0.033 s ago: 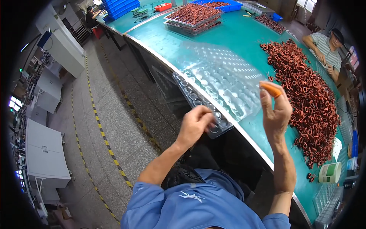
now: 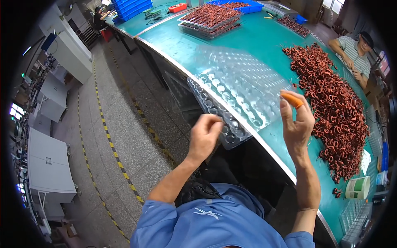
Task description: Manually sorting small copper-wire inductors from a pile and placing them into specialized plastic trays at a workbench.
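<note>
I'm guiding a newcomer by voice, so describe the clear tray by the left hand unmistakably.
Find the long teal table and follow its pale edge to the person's left hand. Beside that hand is the clear tray with rows of round pockets. Unlike the stacked trays heaped with red pieces, it juts past the table edge.

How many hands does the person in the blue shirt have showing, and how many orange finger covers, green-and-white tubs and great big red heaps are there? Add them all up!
Hands, left hand and right hand: 2
Orange finger cover: 1
Green-and-white tub: 1
Great big red heap: 1
Total: 5
</note>
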`<state>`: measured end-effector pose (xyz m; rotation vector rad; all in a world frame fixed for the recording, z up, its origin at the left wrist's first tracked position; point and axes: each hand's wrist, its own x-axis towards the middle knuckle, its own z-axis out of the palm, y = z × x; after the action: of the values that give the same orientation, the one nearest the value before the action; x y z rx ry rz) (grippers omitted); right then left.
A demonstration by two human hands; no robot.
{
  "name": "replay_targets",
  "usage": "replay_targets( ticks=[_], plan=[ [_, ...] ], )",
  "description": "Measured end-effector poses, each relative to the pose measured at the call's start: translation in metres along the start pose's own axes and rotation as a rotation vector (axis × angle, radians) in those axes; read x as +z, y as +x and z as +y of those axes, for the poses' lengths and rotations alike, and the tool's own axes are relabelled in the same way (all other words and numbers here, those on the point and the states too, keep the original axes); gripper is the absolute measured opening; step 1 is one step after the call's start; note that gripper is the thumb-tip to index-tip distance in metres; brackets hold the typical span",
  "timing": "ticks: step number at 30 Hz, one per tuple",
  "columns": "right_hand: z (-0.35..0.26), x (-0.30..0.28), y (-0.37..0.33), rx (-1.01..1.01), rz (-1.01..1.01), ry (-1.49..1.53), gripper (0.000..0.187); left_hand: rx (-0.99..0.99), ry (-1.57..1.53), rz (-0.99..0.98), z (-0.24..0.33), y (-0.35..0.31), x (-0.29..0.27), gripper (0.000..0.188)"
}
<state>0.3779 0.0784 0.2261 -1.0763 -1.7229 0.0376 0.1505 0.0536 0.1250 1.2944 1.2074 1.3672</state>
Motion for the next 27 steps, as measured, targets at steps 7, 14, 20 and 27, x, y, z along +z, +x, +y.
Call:
replay_targets(
  ticks=[7,14,20,27],
  plan=[
    [-0.007,0.015,-0.019,-0.027,0.020,-0.033,0.014,-0.231,-0.464,0.087,-0.016,0.007,-0.015,0.082],
    [-0.030,0.053,-0.057,-0.205,-0.067,0.067,0.018,-0.168,-0.611,0.194,-0.002,0.020,0.016,0.085],
    [-0.041,0.047,-0.039,-0.059,-0.001,0.087,0.014,-0.226,-0.842,0.195,-0.022,0.023,0.009,0.061],
    [-0.026,0.011,0.013,0.108,0.236,0.168,0.012,-0.289,-0.892,0.150,-0.035,0.034,-0.014,0.048]
  ],
)
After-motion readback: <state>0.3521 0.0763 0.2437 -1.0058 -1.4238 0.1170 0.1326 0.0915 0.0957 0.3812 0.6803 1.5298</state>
